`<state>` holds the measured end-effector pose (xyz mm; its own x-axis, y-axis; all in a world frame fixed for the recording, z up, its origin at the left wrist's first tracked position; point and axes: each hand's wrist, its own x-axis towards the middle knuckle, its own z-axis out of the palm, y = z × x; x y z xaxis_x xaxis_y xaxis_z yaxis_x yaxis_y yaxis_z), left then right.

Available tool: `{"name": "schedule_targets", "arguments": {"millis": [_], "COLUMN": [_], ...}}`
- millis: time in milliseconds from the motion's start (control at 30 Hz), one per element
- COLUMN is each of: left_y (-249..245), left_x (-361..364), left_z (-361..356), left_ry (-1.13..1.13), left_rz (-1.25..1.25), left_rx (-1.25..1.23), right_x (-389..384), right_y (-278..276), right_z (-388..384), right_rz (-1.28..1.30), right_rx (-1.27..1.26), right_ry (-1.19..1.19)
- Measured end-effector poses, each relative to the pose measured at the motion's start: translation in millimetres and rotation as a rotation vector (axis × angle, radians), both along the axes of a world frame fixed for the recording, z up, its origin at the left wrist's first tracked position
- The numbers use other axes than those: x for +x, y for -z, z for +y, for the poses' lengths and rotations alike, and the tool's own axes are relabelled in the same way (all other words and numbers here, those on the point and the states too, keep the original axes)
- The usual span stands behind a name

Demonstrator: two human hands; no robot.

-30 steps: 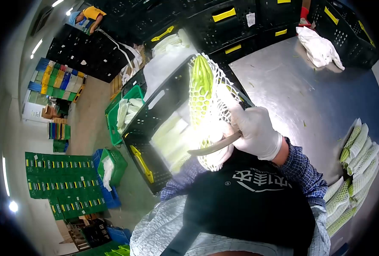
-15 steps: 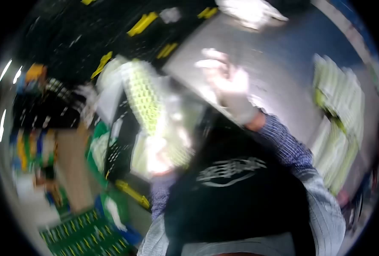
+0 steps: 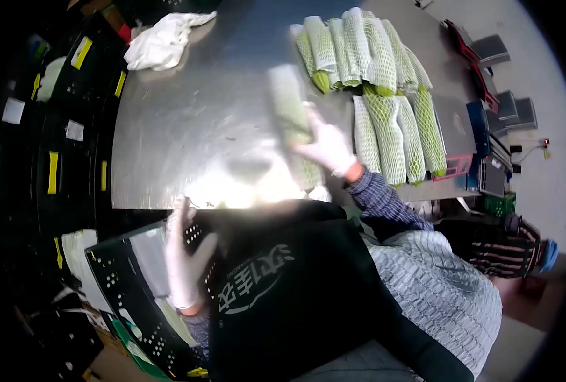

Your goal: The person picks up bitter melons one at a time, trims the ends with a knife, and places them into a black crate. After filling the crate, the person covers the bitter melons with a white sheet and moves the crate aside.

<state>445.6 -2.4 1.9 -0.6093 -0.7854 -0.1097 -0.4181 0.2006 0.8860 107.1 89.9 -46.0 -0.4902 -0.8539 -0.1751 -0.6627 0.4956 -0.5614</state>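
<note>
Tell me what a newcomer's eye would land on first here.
Probably the net-sleeved green vegetables, laid in two rows on the right of the shiny metal table. Next, the gloved right hand at another, blurred vegetable mid-table, and the bright glare at the table's near edge.

Illumination was bright at the near edge of the table [image 3: 168,127], where glare saturated detail. Motion blur softened the right hand [image 3: 326,145]. Fisheye distortion curved the periphery; corners were black.

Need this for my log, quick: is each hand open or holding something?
Left hand: open, nothing visible in it.
Right hand: closed on a net-sleeved green vegetable, motion-blurred.
</note>
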Motion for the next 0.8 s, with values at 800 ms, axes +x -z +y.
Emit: {"name": "schedule_targets", "arguments": {"millis": [800], "left_y": [300.6], "left_x": [215.3], "left_z": [-16.7], "left_ry": [-0.62], "left_rz": [-0.54], "left_rx": [0.348], "right_x": [-22.7], "right_y": [22.3], "right_z": [-13.5], "right_rz": [0.437], "right_rx": [0.053], "right_ry": [-0.25]}}
